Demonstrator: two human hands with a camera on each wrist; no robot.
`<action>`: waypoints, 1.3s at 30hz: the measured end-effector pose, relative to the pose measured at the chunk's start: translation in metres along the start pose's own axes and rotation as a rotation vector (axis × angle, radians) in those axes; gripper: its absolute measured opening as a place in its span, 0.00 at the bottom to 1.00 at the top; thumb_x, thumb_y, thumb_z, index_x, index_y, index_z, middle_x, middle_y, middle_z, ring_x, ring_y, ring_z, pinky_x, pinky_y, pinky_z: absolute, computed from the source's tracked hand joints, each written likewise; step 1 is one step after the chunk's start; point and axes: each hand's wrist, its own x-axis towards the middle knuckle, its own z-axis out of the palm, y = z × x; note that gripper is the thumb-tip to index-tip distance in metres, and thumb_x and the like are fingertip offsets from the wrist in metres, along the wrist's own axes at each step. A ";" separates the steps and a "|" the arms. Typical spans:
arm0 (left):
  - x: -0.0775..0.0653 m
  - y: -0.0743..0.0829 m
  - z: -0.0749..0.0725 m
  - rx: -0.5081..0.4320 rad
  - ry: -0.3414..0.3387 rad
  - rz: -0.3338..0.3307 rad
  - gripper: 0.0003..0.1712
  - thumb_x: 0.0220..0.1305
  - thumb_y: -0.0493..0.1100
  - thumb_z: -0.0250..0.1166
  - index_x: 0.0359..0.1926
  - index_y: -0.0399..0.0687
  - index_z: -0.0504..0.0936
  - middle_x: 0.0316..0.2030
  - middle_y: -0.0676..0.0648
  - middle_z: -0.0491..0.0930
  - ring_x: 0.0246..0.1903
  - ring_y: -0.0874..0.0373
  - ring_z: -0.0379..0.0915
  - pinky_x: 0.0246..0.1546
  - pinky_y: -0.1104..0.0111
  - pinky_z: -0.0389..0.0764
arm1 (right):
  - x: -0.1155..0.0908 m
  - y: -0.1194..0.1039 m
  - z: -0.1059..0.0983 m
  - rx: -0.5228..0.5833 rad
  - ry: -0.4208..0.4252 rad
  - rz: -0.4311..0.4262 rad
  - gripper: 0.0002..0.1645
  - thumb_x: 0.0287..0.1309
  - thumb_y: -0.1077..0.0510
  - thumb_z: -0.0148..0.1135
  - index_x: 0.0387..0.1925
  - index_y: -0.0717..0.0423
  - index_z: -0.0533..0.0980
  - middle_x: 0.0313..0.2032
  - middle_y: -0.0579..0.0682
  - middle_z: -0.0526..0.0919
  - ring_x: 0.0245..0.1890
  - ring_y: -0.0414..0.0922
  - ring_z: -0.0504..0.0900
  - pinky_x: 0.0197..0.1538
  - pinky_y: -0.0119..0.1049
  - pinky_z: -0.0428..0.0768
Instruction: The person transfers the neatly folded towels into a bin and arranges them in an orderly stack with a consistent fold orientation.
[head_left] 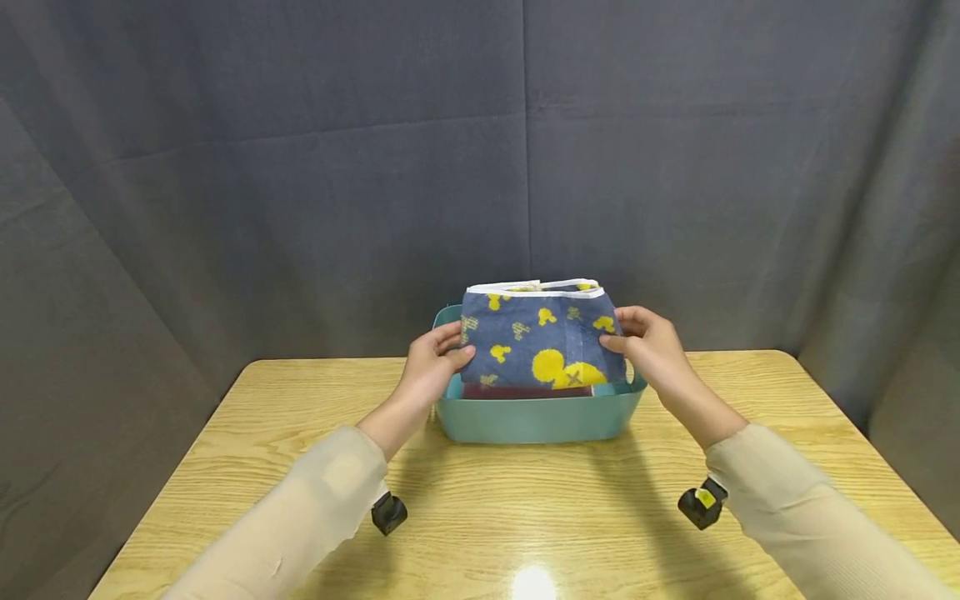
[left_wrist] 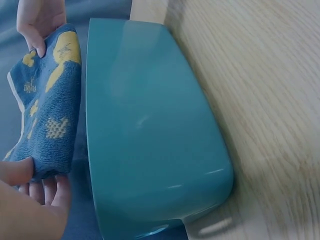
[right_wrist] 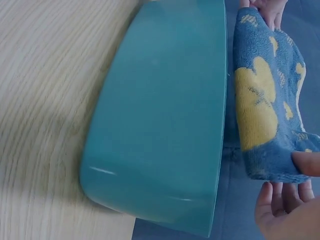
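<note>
A folded blue towel (head_left: 517, 337) with yellow mouse-head patterns and a white edge is held up over a teal plastic basket (head_left: 536, 421). My left hand (head_left: 435, 362) pinches its left end, thumb on the near face and fingers behind. At the opposite end, my right hand (head_left: 652, 350) grips the towel the same way. Both wrist views show the towel (left_wrist: 52, 100) just above the basket's rim, the right hand (right_wrist: 292, 210) curled around its lower corner. Inside the basket, a dark red item (head_left: 525, 392) shows beneath the towel, mostly hidden.
The basket stands near the back edge of a light wooden table (head_left: 495, 517). Grey curtains (head_left: 337, 167) hang behind and on both sides. A handle hole (head_left: 630, 372) shows at the basket's right end.
</note>
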 end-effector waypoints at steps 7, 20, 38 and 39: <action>0.008 -0.004 0.004 0.070 0.032 0.021 0.29 0.65 0.27 0.61 0.68 0.33 0.69 0.58 0.33 0.75 0.56 0.42 0.74 0.56 0.57 0.76 | 0.006 0.003 0.008 -0.011 -0.022 0.025 0.31 0.63 0.67 0.61 0.67 0.71 0.66 0.58 0.68 0.76 0.53 0.55 0.77 0.58 0.45 0.75; 0.017 -0.020 0.007 0.175 0.026 0.030 0.29 0.63 0.24 0.62 0.66 0.28 0.69 0.56 0.32 0.74 0.55 0.39 0.73 0.53 0.58 0.78 | 0.013 0.017 0.016 -0.038 -0.026 0.068 0.29 0.61 0.67 0.61 0.64 0.71 0.69 0.59 0.67 0.74 0.60 0.59 0.71 0.61 0.51 0.72; 0.017 -0.023 0.001 0.218 -0.063 -0.007 0.31 0.64 0.25 0.62 0.68 0.30 0.66 0.60 0.31 0.71 0.58 0.38 0.71 0.54 0.57 0.78 | 0.013 0.029 0.023 -0.143 -0.017 -0.034 0.24 0.54 0.72 0.60 0.55 0.73 0.73 0.48 0.67 0.80 0.49 0.58 0.77 0.50 0.45 0.78; 0.017 -0.022 0.001 0.218 -0.067 -0.007 0.31 0.64 0.25 0.62 0.68 0.30 0.66 0.60 0.31 0.71 0.58 0.38 0.71 0.54 0.57 0.78 | 0.013 0.030 0.023 -0.149 -0.014 -0.041 0.24 0.54 0.72 0.60 0.54 0.73 0.73 0.47 0.67 0.80 0.48 0.58 0.77 0.49 0.45 0.78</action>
